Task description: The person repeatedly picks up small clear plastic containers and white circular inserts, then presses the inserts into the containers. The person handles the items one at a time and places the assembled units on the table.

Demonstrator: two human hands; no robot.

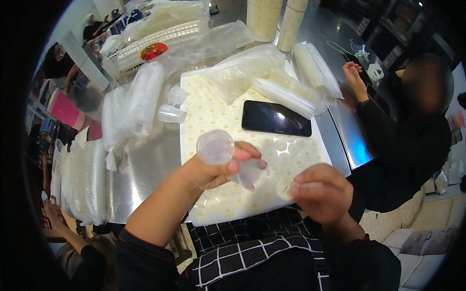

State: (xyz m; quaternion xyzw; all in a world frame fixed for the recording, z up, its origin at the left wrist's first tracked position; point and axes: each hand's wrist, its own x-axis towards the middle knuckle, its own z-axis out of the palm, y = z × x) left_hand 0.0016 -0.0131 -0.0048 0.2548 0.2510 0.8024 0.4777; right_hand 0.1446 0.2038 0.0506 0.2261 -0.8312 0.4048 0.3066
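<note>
My left hand (218, 169) is closed around clear plastic cups. One cup (215, 147) points its round end up over the thumb, and a second cup (250, 173) sticks out between the fingers. To its right, my right hand (323, 191) pinches a pale round sticker (284, 188) between thumb and fingers. Beneath both hands lies a large sheet of round cream stickers (213, 203), with a bare white spot where stickers are gone. A black phone (275, 118) rests on the sheet, beyond my hands.
A stack of clear cups (286, 97) touches the phone. Loose cups (171, 114) stand left of the sheet on the metal table (141, 165). Bagged cup stacks (138, 104), a white basket (155, 46) and sticker rolls (264, 19) surround it. A person (407, 131) sits at right.
</note>
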